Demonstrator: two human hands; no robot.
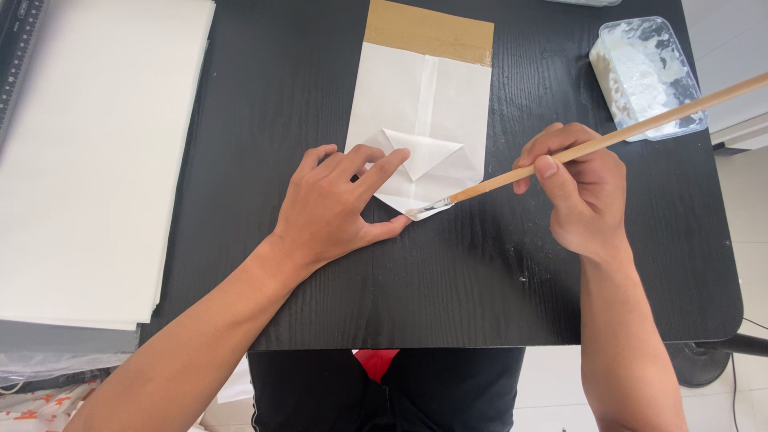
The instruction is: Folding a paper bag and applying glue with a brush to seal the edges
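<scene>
Counter (480,304): black, wood-grained top with a rounded right corner. Stack of large white sheets (88,152): lies on the left, its right edge overlapping the counter's left side, upper sheets resting on a thicker grey pile. Clear plastic tub (646,76): rectangular, rounded corners, smeared inside with white paste, stands at the counter's far right. Round dark base (700,364): on the pale floor, lower right.

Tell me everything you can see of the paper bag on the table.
The paper bag lies flat on the black table, white with a brown band at its far end and a lengthwise centre seam. Its near end is folded into triangular flaps. The left hand presses those flaps; the brush held by the right hand touches the near edge.
</scene>
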